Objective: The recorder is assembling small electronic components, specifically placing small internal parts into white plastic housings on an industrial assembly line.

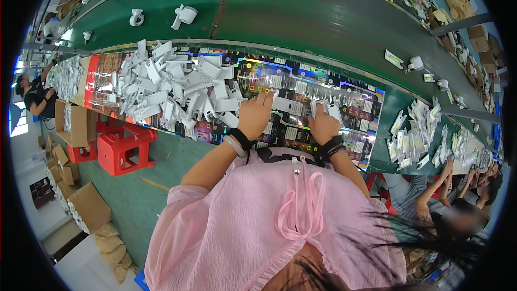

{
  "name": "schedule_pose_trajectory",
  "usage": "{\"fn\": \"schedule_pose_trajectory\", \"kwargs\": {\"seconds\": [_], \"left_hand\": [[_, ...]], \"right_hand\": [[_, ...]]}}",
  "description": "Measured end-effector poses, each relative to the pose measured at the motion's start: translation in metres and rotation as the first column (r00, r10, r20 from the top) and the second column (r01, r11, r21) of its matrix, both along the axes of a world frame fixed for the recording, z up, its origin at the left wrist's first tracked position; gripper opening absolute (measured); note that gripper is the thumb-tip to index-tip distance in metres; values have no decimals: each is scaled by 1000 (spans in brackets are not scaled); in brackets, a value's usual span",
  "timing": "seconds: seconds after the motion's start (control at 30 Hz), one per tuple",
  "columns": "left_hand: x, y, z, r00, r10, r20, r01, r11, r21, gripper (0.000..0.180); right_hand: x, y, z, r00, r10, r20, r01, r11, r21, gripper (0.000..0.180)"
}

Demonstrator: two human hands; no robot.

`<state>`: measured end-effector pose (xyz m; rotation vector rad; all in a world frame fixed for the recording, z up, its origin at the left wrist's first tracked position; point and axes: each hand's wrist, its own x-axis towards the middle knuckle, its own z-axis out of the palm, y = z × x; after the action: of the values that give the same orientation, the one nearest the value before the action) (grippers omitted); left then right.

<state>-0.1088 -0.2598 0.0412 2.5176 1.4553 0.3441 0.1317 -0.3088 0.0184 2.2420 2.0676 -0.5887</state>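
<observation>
Two bare hands work over a patterned sheet (360, 112), their wrists near its front edge. A flat white piece (289, 106) lies between them; the left hand (254, 114) has its fingertips at the piece's left end, though I cannot tell if they grip. The right hand (325, 125) touches a narrow white part (314, 108), grip unclear. A white heap (161, 83) crowds the left side; room opens rightward to the sheet's edge.
</observation>
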Motion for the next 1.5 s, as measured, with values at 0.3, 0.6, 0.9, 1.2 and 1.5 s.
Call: {"fn": "schedule_pose_trajectory", "kwargs": {"seconds": [0.3,0.6,0.9,1.2,1.5], "left_hand": [[-9,-16,-6,1000,-5,11,7,989,-151,47],[-11,-13,-8,995,96,5,-95,991,-98,61],[-23,-9,-8,982,186,26,-181,973,-142,66],[6,-7,-16,995,-9,96,23,990,-141,64],[11,-16,-13,967,-244,74,254,948,-192,67]], "right_hand": [[-13,-12,10,979,89,-185,-72,993,93,60],[-48,21,0,871,420,-254,-300,865,403,37],[-24,41,1,844,537,8,-508,794,334,8],[13,14,0,860,415,-296,-241,844,480,17],[74,-54,-19,992,-100,-79,123,911,393,42]]}}
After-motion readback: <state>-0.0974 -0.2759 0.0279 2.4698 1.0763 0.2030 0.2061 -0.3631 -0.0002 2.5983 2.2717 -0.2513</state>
